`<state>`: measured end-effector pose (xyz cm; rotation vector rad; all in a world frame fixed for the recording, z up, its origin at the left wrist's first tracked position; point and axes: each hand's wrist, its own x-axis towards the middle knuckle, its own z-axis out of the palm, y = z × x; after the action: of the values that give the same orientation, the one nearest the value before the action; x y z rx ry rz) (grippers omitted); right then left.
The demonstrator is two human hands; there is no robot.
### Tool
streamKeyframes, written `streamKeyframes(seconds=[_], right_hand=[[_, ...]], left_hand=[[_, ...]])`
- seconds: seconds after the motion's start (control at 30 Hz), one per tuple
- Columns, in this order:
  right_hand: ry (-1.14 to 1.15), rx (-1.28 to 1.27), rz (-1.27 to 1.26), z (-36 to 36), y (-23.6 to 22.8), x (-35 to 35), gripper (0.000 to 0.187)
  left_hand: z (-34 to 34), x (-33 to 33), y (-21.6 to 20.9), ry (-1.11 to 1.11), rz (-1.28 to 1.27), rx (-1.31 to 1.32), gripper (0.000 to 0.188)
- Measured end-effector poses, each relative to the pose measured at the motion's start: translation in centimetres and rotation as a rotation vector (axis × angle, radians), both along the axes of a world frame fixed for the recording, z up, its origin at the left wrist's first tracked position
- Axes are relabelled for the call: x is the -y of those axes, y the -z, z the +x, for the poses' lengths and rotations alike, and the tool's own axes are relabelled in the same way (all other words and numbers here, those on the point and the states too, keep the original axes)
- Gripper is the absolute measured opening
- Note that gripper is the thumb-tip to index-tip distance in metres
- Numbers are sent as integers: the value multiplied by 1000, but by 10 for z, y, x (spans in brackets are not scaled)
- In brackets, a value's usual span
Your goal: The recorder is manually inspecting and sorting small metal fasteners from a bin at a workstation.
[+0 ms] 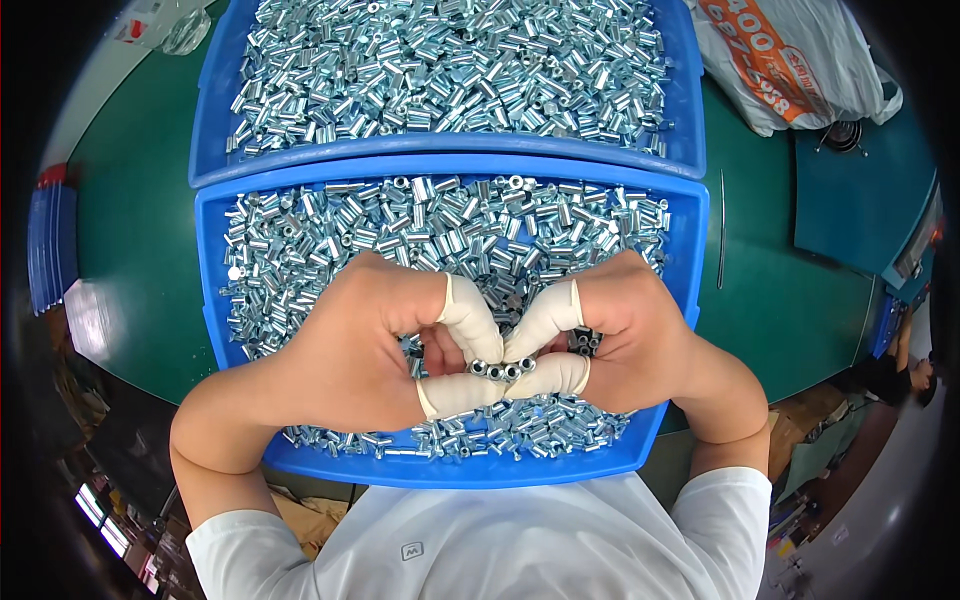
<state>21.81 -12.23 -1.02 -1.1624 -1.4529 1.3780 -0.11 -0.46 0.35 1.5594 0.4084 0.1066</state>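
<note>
Over the near blue bin (460,474), my two hands meet at the fingertips. My left hand (350,345) and my right hand (635,335) wear pale rubber finger cots on thumb and forefinger. Pinched between them is a short row of silver rivet nuts (502,371), side by side with their open ends showing. More nuts (588,343) appear within the curl of my right hand; whether it holds them I cannot tell. Loose silver rivet nuts (420,225) fill much of the bin beneath.
A second blue bin (450,147), heaped with similar metal pieces, sits against the near one's far edge. On the green table (130,250) lie a thin metal rod (722,230) and a white plastic bag (740,70) at right. Blue trays (55,245) stand far left.
</note>
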Motion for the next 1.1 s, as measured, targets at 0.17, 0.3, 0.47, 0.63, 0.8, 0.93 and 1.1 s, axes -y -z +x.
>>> streamKeyframes(seconds=[0.17, 0.3, 0.47, 0.63, 0.8, 0.93, 1.1], right_hand=[[35, -20, -8, 0, 1, 1, 20], [24, -15, -22, 0, 0, 1, 21], [36, -28, -27, 1, 2, 2, 22], [52, -14, -25, 0, 0, 2, 22], [64, -15, -39, 0, 0, 1, 22], [14, 13, -14, 1, 0, -1, 21], [2, 37, 10, 1, 2, 1, 19]], left_hand=[[1, 0, 3, -24, 36, 25, 24], [-1, 0, 3, -29, 25, 38, 24], [-1, 0, 2, -49, -109, -7, 24], [-1, 1, 3, -58, -107, 11, 25], [-1, 0, 6, -69, -149, 5, 25], [0, 0, 3, -50, -117, -22, 23], [0, -1, 5, -17, -18, -16, 21]])
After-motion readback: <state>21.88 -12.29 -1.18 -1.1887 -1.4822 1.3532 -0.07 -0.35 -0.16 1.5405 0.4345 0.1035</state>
